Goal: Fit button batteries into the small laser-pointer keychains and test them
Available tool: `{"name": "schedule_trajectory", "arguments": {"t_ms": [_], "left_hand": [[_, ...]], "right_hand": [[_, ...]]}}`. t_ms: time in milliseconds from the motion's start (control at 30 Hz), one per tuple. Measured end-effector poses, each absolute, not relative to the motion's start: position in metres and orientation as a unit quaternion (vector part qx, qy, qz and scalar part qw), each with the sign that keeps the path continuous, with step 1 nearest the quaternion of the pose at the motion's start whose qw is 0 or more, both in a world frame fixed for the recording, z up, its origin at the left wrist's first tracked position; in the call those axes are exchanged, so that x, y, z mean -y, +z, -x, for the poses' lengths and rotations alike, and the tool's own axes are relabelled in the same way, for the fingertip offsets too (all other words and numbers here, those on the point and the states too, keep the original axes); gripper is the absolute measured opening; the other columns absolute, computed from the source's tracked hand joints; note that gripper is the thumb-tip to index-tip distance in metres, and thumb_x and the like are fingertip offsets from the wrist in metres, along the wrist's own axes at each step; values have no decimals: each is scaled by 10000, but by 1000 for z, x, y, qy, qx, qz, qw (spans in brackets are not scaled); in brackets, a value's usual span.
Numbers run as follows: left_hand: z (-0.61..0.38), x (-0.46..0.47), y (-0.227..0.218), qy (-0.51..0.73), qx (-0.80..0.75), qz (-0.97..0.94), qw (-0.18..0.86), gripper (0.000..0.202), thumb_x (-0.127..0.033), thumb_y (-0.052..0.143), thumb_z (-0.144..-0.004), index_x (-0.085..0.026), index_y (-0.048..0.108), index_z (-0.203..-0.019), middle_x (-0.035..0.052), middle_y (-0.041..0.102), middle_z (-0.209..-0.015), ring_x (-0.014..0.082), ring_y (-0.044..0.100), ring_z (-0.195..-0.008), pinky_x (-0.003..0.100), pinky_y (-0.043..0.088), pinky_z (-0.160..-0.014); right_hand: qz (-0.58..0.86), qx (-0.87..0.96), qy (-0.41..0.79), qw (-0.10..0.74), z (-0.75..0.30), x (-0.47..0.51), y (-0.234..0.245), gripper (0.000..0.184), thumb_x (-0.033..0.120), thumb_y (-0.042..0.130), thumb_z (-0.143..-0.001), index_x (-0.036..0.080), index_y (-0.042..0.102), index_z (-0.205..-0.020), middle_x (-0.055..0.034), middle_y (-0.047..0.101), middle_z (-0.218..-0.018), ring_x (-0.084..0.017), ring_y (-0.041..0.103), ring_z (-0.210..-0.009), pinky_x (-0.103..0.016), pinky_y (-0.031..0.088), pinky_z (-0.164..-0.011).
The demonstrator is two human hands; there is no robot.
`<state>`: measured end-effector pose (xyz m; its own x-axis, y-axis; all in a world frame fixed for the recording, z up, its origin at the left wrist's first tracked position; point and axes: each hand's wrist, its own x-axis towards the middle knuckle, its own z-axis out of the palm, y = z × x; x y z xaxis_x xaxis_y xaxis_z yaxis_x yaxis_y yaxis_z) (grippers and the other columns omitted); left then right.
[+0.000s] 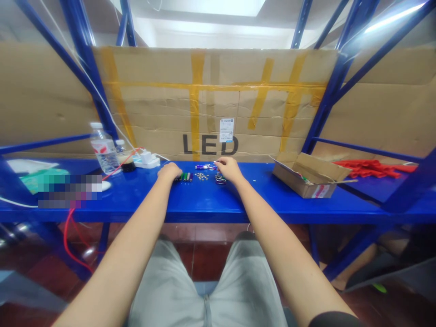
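Both my arms reach out over a blue shelf (211, 202). My left hand (169, 171) lies knuckles up with fingers curled over a row of small coloured cylinders (185, 176); what it grips, if anything, is hidden. My right hand (229, 168) is curled too, its fingertips at a small purple and silver item (206, 166). Between the hands lies a scatter of small round metal pieces (201, 176). A little cluster of metal clips (220, 180) sits under my right hand.
A cardboard sheet marked LED (209, 144) backs the shelf. An open cardboard box (308, 175) stands to the right, red strips (369, 167) beyond it. At left are a water bottle (103, 147), a dark jar (127, 164), a white power strip (147, 160) and a red cable (70, 236).
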<state>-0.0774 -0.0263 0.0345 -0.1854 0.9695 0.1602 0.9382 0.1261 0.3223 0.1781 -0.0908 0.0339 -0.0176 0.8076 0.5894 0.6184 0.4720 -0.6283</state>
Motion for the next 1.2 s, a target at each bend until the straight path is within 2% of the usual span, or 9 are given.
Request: {"name": "schedule_trajectory", "arguments": {"t_ms": [133, 267, 433, 533, 633, 700, 900, 1067, 1200], "left_hand": [[70, 28, 33, 211, -748, -628, 45, 441, -501, 618, -770, -148, 706, -1019, 264, 701, -1080, 406, 674, -1013, 475, 526, -802], [64, 33, 34, 239, -749, -617, 50, 498, -550, 540, -835, -127, 691, -1049, 286, 659, -1184, 428, 646, -1062, 511, 508, -836], [52, 46, 38, 319, -695, -643, -31, 380, -441, 485, -900, -117, 670, -972, 265, 684, -1063, 412, 626, -1070, 519, 483, -885], [32, 59, 39, 401, -529, -746, -46, 233, -242, 443, -905, -148, 631, -1006, 165, 687, -1052, 293, 635, -1035, 418, 480, -931], [11, 73, 36, 423, -375, -824, -27, 291, -130, 471, -838, -170, 579, -1106, 99, 674, -1038, 221, 629, -972, 345, 490, -901], [1, 79, 34, 412, -306, -858, -17, 283, -128, 503, -825, -173, 571, -1097, 80, 668, -1007, 203, 622, -919, 319, 492, -847], [-2, 76, 30, 428, -304, -851, 23, 91, -188, 504, -898, -174, 589, -927, 41, 666, -834, 165, 599, -756, 287, 475, -740], [-1, 74, 32, 453, -312, -834, 40, 96, -175, 516, -903, -179, 607, -935, 46, 700, -898, 170, 628, -827, 289, 483, -800], [-1, 73, 33, 471, -311, -823, 56, 110, -165, 518, -892, -175, 622, -924, 48, 712, -901, 174, 642, -835, 291, 490, -809]], "right_hand": [[503, 708, 102, 485, -178, 90, 33, 220, 327, 578, -847, 182, 673, -711, -31, 667, -652, -177, 605, -674, -274, 448, -661], [502, 711, 114, 479, -178, 90, 32, 205, 312, 585, -847, 178, 672, -718, -30, 674, -660, -172, 613, -668, -275, 456, -659], [489, 704, 183, 481, -175, 91, 32, 161, 258, 579, -838, 170, 671, -739, -13, 643, -618, -153, 594, -605, -265, 466, -613], [473, 683, 264, 490, -172, 91, 33, 134, 225, 586, -829, 166, 647, -725, 7, 592, -556, -139, 560, -540, -259, 465, -558], [448, 665, 336, 494, -169, 92, 34, 91, 203, 622, -807, 168, 618, -723, 23, 564, -526, -127, 533, -498, -253, 461, -514], [429, 652, 370, 504, -169, 92, 34, 58, 183, 656, -783, 174, 599, -781, 36, 569, -529, -122, 535, -488, -247, 461, -495], [383, 619, 420, 542, -172, 92, 33, 279, 214, 738, -756, 209, 487, -879, 53, 619, -577, -114, 581, -509, -229, 484, -497], [394, 625, 406, 539, -172, 91, 35, 208, 165, 717, -751, 179, 552, -877, 20, 640, -609, -131, 607, -550, -254, 498, -544], [412, 674, 335, 514, -170, 94, 36, 101, 177, 675, -762, 154, 633, -851, 21, 613, -594, -132, 556, -535, -276, 475, -567]]}}
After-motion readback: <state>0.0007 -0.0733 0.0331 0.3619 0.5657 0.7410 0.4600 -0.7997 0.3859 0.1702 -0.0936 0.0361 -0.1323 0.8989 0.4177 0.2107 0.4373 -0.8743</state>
